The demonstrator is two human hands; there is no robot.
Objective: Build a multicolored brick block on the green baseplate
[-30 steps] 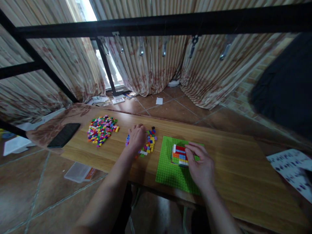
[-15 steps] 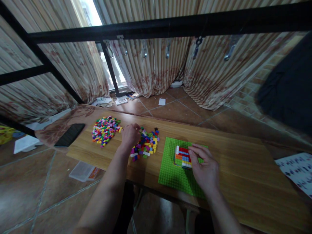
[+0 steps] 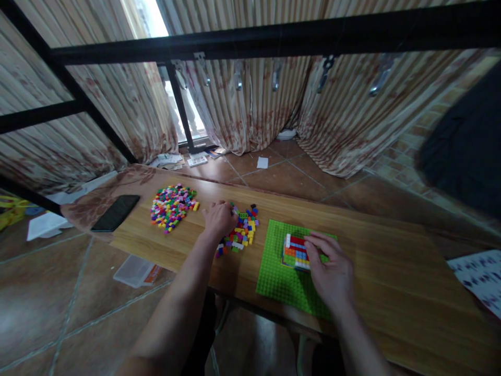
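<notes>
My left hand (image 3: 219, 219) lies with curled fingers on the near pile of small coloured bricks (image 3: 241, 233) in the middle of the wooden table (image 3: 391, 271); whether it holds one is hidden. My right hand (image 3: 330, 266) rests on a green baseplate (image 3: 279, 277), its fingers pressed against the right side of a low block of red, orange, blue and white bricks (image 3: 295, 250) built on the plate. A second, larger pile of coloured bricks (image 3: 171, 206) lies farther left, apart from both hands.
A black phone (image 3: 115, 212) lies at the table's left end. A printed sheet (image 3: 479, 277) sits at the right edge. A black metal frame (image 3: 274, 39) crosses overhead before the curtains. A clear plastic box (image 3: 135, 271) and papers lie on the tiled floor.
My left hand slid a little left off the near pile, then returned to its left edge. My right hand stayed against the built block. The view shifted slightly.
</notes>
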